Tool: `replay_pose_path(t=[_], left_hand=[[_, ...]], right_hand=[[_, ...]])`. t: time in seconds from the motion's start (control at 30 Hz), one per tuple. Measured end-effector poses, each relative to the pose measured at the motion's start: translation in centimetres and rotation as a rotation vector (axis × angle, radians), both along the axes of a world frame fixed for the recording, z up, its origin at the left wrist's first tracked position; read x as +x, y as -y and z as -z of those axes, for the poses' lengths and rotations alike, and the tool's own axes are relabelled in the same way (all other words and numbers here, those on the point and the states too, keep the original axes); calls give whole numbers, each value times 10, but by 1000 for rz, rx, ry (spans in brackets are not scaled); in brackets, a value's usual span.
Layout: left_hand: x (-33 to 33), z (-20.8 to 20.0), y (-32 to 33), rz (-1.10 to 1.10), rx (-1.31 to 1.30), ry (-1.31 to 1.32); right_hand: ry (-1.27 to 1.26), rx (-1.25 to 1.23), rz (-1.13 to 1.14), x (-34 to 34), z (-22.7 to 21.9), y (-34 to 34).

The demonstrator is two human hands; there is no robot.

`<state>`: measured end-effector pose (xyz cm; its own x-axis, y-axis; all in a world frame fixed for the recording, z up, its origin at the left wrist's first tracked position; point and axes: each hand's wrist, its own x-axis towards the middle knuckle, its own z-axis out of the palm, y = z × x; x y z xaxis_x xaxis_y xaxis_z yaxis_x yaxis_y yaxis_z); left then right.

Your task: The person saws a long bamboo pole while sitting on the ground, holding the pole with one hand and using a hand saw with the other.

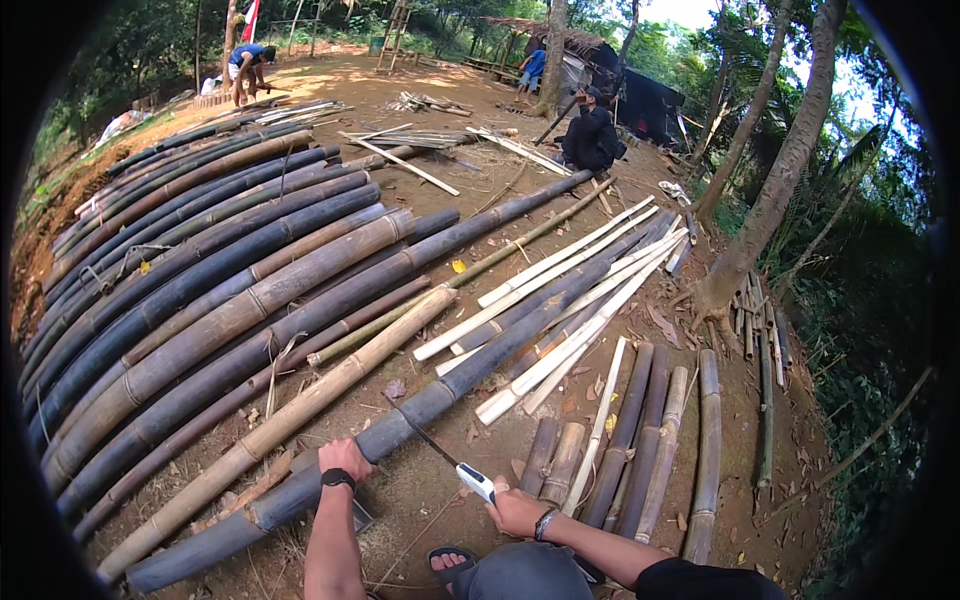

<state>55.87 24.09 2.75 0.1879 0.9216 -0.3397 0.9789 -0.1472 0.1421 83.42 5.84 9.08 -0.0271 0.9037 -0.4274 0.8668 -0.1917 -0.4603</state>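
Note:
A long dark bamboo pole (465, 376) runs diagonally from the lower left toward the upper right. My left hand (345, 458), with a black watch at the wrist, grips the pole from above. In my right hand (513, 510) is a handsaw (475, 482), held by its white and dark handle. Its thin dark blade reaches up and left to the pole, lying across it a little beyond my left hand. How deep the blade sits in the bamboo I cannot tell. A small dark object (362, 516) lies beside my left wrist, partly hidden.
Many bamboo poles (250, 290) lie side by side at left. Pale split strips (580, 330) and shorter pieces (640, 440) lie at right. A person in black (592, 135) crouches farther off; another in blue (247, 72) bends at far left. Trees (765, 200) line the right slope.

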Motion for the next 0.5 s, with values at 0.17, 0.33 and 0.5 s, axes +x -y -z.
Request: replay_pose_path(t=[0.17,0.33,0.5], left_hand=[[28,13,-3,57,109,39],[8,3,-4,-35,27,2],[5,-2,-6,14,39,55]], right_hand=[[-5,103,61,-7,43,-52],[4,23,-24,10,-1,4],[58,69,-23,-18,3,-28]])
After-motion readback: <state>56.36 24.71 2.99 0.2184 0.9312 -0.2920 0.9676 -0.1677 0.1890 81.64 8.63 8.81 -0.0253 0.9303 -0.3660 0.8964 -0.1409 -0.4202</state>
